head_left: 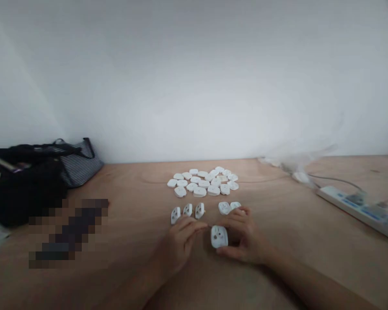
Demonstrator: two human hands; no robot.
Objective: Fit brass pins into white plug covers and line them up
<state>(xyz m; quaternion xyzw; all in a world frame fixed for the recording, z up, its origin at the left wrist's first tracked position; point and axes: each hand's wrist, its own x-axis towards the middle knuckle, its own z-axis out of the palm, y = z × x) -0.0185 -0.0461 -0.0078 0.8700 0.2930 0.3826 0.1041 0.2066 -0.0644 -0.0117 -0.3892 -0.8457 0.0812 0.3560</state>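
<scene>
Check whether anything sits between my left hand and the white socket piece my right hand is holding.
Nothing visible does. The fingertips of the left hand stop just beside the white plastic socket piece, with only the wooden tabletop below. The right hand holds the piece from the other side.

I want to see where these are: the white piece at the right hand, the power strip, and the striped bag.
White plastic piece (219,237): head view, on its flat face.
Power strip (333,197): head view, on its white casing.
Striped bag (79,168): head view, on its side panel.

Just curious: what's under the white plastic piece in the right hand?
Wooden tabletop shows around the white plastic piece in the right hand; directly beneath it is covered, so unseen.
</scene>
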